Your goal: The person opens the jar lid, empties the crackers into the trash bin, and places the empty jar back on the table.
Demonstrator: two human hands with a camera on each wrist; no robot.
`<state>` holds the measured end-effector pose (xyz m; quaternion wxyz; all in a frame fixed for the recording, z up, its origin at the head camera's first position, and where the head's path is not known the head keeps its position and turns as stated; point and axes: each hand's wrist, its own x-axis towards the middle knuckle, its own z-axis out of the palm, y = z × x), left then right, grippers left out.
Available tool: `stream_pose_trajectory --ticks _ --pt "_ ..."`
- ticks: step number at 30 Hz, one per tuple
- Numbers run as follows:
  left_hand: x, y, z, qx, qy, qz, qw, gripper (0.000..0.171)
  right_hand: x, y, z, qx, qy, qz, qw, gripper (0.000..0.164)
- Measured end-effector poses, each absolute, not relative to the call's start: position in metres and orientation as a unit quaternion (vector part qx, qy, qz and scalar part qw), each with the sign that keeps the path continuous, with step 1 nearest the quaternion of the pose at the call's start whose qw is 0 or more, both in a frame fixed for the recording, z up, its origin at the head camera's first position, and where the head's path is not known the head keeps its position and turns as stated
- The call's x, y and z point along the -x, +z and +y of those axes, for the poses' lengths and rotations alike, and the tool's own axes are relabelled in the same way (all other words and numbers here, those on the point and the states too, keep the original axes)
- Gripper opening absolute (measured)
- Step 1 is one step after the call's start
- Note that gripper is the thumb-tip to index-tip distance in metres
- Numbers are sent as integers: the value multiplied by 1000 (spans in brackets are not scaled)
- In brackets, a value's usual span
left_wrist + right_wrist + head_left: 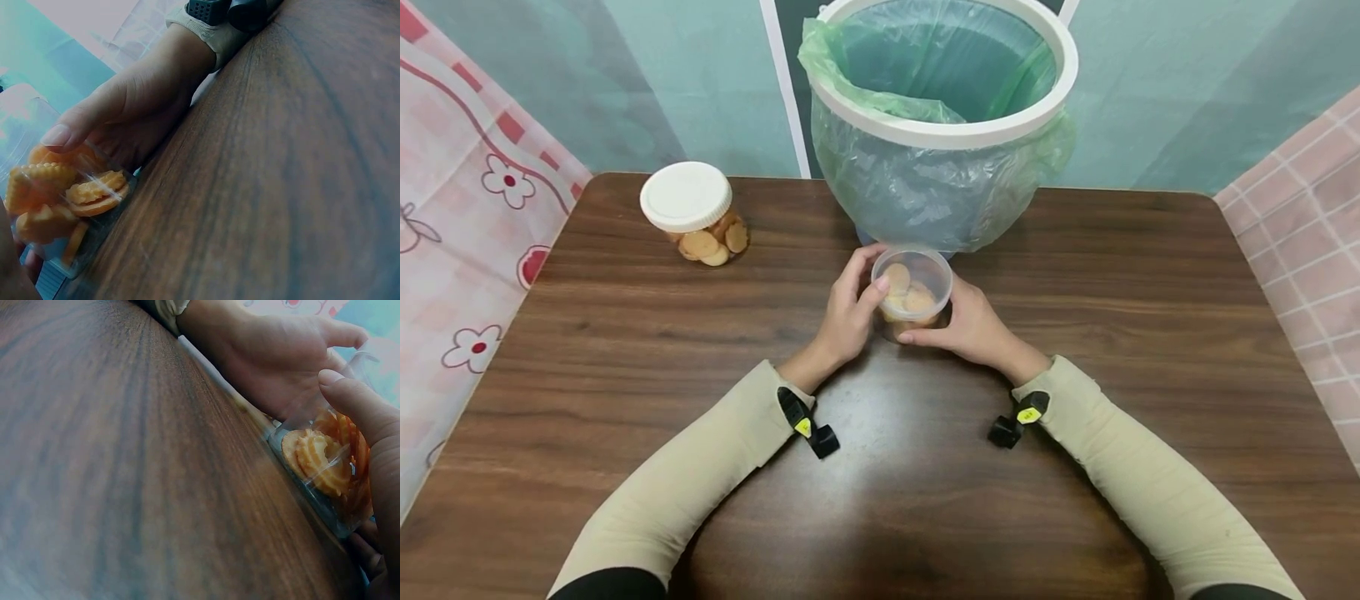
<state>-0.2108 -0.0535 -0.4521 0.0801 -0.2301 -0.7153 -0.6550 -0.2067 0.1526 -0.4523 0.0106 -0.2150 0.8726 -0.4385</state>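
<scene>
A clear plastic jar (913, 312) with several round cookies (97, 194) in it stands on the table, no white lid on top. My left hand (847, 312) holds its left side, thumb up at the rim. From the right, my right hand (973, 325) grips the jar lower down, its thumb across the front near the base. Fingers behind the jar are partly hidden. In the right wrist view, ridged cookies (322, 459) press against the jar wall, between the left hand (275, 362) and the right thumb (356, 403).
A bin (925, 137) with a white rim and green liner bag stands right behind the jar. Back left on the wooden table (1112, 275) is another cookie jar (696, 221) with a white lid. Patterned curtains hang at the sides.
</scene>
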Motion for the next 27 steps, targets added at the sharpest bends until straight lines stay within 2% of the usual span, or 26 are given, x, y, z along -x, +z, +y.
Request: stream_pose_trajectory --ticks 27 --pt "210 -451 -53 235 -659 -711 70 49 205 -451 155 208 -439 874 20 95"
